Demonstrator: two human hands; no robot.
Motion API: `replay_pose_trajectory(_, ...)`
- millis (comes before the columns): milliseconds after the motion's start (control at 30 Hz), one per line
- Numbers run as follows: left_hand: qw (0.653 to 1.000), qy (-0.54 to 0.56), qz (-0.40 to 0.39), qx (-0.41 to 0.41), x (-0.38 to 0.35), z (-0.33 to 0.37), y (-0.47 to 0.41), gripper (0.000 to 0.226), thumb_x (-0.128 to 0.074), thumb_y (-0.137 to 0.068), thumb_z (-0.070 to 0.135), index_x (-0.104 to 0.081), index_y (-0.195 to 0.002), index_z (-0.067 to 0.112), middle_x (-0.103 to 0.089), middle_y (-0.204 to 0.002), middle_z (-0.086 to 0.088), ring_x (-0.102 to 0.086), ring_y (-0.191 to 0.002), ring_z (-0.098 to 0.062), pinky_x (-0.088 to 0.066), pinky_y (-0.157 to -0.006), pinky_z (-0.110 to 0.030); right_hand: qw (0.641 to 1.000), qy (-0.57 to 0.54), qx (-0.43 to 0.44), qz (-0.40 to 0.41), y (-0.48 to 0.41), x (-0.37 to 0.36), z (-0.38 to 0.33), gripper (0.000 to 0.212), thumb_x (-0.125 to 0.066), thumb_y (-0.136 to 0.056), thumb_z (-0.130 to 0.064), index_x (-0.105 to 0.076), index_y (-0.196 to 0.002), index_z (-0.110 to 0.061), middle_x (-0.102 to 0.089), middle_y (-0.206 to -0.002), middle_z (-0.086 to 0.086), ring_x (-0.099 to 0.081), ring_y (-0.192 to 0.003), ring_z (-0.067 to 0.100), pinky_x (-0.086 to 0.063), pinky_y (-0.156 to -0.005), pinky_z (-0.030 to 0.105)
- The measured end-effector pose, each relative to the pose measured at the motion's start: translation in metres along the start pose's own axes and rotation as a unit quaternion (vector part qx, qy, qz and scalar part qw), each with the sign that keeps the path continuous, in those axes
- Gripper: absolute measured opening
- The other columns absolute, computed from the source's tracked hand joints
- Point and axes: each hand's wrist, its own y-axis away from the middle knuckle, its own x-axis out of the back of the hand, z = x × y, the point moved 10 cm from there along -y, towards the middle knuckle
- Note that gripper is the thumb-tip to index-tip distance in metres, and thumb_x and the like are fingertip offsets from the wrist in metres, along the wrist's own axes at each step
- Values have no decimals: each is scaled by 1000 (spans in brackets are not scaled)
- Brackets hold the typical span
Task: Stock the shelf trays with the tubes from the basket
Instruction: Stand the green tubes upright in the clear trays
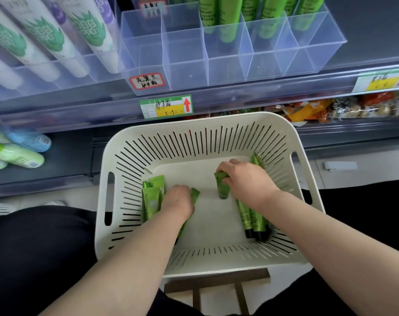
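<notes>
Now left hand (178, 200) grips tube (195, 194), right hand (244, 179) another; bare basket (208, 215) floor between.

Price label (166, 107) with a red arrow hanging beyond the left hand (178, 200), blue and green bottles (20, 156) lying well out to its left, snack packets (307, 112) showing beyond the right hand (244, 179), wooden stool (216, 280) standing nearer than both hands.

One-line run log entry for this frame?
phase: pick | left hand: grips left tube | right hand: grips right tube | basket: more tubes both sides | tray: front cells empty
</notes>
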Motion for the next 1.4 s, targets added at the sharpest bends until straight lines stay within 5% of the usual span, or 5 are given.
replay_pose_trajectory(133, 993, 68, 71, -65, 31, 16, 4, 7, -59, -88, 19, -59, -92, 14, -62, -97, -9, -61, -92, -30, -51, -72, -36, 1000, 16, -6, 15, 2, 8, -2, 32, -51, -93, -13, -50, -122, -24, -59, -108, 0, -58, -94, 23, -54, -71, 40)
replay_pose_trajectory(300, 962, 175, 161, -136, 86, 32, 27, 25, -66, -87, 26, -56, -109, 26, -65, -95, 3, -62, -87, -19, -54, -76, -39, 998, 13, -15, 62, 10, 33, -10, 26, -51, -95, -20, -45, -120, -23, -60, -104, -2, -55, -88, 19, -50, -70, 35)
replay_pose_trajectory(533, 921, 244, 234, -191, 150, 51, 75, 14, -63, -92, 24, -58, -106, 25, -64, -88, 5, -61, -82, -18, -50, -73, -31, 987, 15, -13, 159, 30, 88, -27, 40, -56, -87, -10, -49, -122, -28, -54, -103, -3, -57, -91, 23, -41, -62, 30)
replay_pose_trajectory(1100, 815, 283, 430, -267, 339, 84, 204, 24, -62, -92, 20, -58, -115, 27, -59, -84, 5, -57, -75, -13, -41, -63, -27, 919, 78, 25, 385, 82, 278, -85, 32, -51, -94, -18, -51, -125, -23, -60, -111, 3, -53, -105, 27, -35, -68, 33)
replay_pose_trajectory(1400, 794, 279, 476, -255, 406, 92, 197, 26, -57, -95, 16, -57, -119, 24, -55, -82, 6, -50, -67, -5, -38, -60, -24, 896, 58, 41, 439, 63, 331, -96, 31, -46, -96, -13, -51, -126, -21, -55, -111, 4, -52, -100, 27, -40, -64, 34)
